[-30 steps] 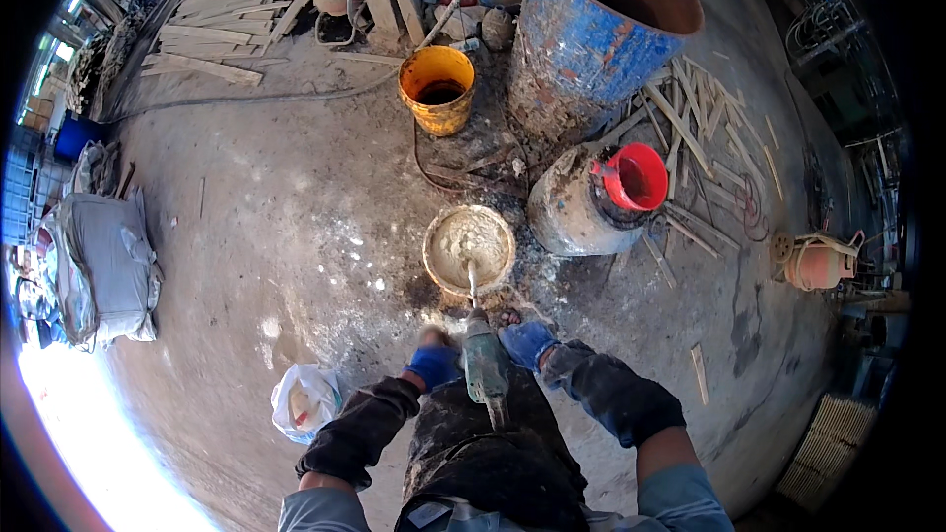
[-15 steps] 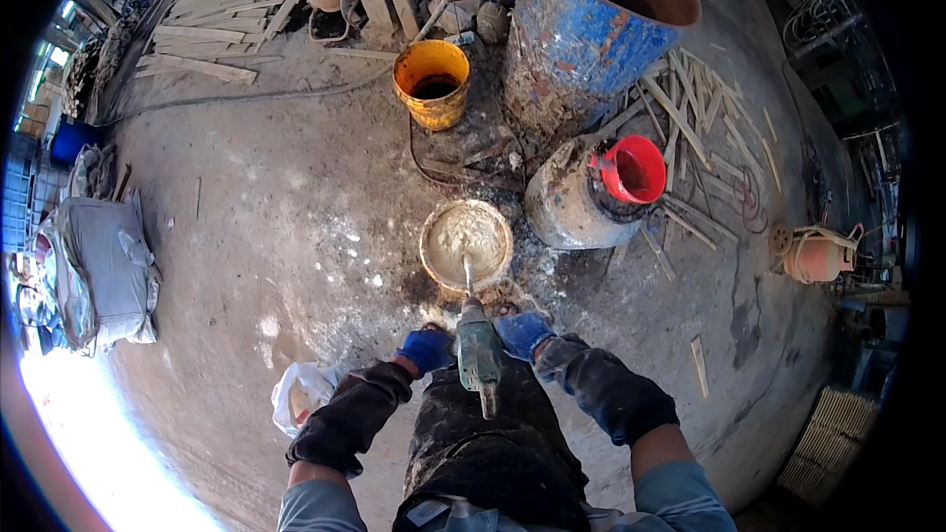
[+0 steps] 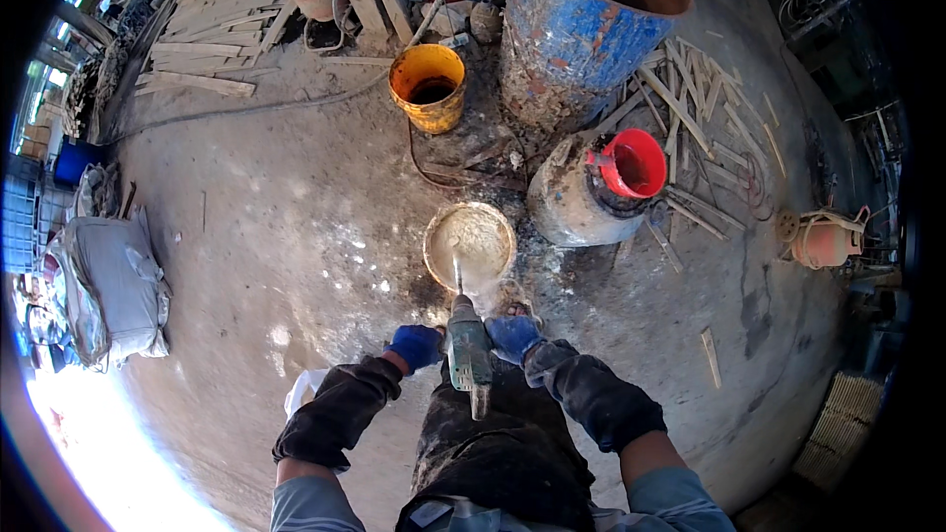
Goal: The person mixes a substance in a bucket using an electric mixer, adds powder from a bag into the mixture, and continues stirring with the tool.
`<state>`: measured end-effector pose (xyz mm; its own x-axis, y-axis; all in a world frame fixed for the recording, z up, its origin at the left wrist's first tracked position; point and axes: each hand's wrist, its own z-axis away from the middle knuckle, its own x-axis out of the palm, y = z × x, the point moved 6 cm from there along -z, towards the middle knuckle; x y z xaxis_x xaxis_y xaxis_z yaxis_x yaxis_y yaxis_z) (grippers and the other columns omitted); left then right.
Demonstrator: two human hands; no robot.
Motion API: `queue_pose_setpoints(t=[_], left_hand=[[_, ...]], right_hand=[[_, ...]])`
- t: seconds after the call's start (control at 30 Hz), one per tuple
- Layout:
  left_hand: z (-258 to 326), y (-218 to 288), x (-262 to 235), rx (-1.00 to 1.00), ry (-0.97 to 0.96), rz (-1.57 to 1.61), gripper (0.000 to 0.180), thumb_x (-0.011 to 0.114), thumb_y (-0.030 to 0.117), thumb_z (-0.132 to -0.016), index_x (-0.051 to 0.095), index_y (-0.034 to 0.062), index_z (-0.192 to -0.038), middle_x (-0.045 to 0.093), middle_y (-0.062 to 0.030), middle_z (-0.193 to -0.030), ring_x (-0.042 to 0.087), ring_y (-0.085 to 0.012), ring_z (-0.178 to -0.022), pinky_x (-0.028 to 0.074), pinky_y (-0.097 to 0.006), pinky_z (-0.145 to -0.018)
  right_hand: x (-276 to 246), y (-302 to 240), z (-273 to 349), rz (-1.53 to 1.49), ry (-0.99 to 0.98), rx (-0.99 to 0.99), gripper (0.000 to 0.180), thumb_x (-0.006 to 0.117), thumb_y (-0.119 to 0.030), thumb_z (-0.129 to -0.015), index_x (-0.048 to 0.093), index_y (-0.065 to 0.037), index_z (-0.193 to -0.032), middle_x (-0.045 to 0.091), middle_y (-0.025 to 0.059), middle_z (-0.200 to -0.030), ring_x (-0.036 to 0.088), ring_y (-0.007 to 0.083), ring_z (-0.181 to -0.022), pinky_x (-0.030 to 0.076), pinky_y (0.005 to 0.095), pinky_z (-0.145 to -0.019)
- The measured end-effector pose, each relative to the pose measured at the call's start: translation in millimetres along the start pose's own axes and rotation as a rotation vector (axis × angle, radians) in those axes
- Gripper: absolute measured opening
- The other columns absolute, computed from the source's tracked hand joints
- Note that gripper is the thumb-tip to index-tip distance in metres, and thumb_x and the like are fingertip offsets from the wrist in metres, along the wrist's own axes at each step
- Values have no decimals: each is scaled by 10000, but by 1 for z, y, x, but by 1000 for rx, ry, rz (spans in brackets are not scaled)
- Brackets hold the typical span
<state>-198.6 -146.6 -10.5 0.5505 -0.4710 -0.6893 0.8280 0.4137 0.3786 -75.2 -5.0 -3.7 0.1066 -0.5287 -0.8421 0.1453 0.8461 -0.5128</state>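
A green power drill with a mixing shaft [image 3: 470, 353] points down and away from me, between my two blue-gloved hands. My left hand [image 3: 415, 347] is closed at the drill's left side, and my right hand [image 3: 514, 337] is closed at its right side; the grips themselves are mostly covered by the gloves. The shaft's lower end is sunk in pale, wet paste [image 3: 473, 239], which hides its tip. That paste fills a round, crusted bucket [image 3: 511, 246] standing on the floor just ahead of my feet.
Beyond the bucket stand a yellow bucket [image 3: 430, 118] with dark contents and a tall blue drum [image 3: 562, 49]. A red dipper [image 3: 634, 164] rests on a grimy drum [image 3: 572, 205] at right. Wood strips [image 3: 680, 99] and a cable [image 3: 246, 101] lie on the floor.
The drill and its shaft have swung slightly left in the paste, both hands moving with it. My left sleeve now covers more of the white bag. The view has shifted slightly.
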Motion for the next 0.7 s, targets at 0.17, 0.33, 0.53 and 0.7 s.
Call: queue_pose_setpoints(t=[0.17, 0.33, 0.53, 0.7], left_hand=[[-5, -12, -5, -19, -24, 45, 322, 627, 424, -750, 684, 136, -882, 684, -127, -872, 652, -336, -843, 509, -456, -732], [-7, -15, -19, -47, -50, 62, 322, 605, 425, -767, 685, 133, -876, 683, -135, -873, 650, -340, -847, 506, -458, -745], [-12, -13, -27, -34, -35, 49, 331, 603, 427, -770, 683, 129, -892, 684, -136, -882, 651, -340, -862, 505, -460, -750], [-14, -13, -33, -35, -48, 32, 345, 608, 436, -767, 682, 127, -902, 684, -139, -894, 651, -340, -865, 505, -462, -750]], right_hand=[[4, 5, -16, 17, -105, 7, 301, 710, -248, -688, 567, -101, -909, 652, 108, -789, 660, 304, -715, 512, 438, -608], [-8, 5, -24, 65, -132, 39, 340, 721, -260, -682, 580, -97, -945, 664, 121, -823, 667, 306, -735, 518, 444, -621], [-16, 11, -28, 46, -170, 48, 364, 728, -277, -686, 591, -93, -969, 669, 134, -843, 670, 310, -748, 520, 449, -629], [-27, 10, -29, 33, -135, 8, 327, 705, -269, -712, 599, -93, -966, 670, 137, -825, 671, 312, -739, 523, 450, -628]])
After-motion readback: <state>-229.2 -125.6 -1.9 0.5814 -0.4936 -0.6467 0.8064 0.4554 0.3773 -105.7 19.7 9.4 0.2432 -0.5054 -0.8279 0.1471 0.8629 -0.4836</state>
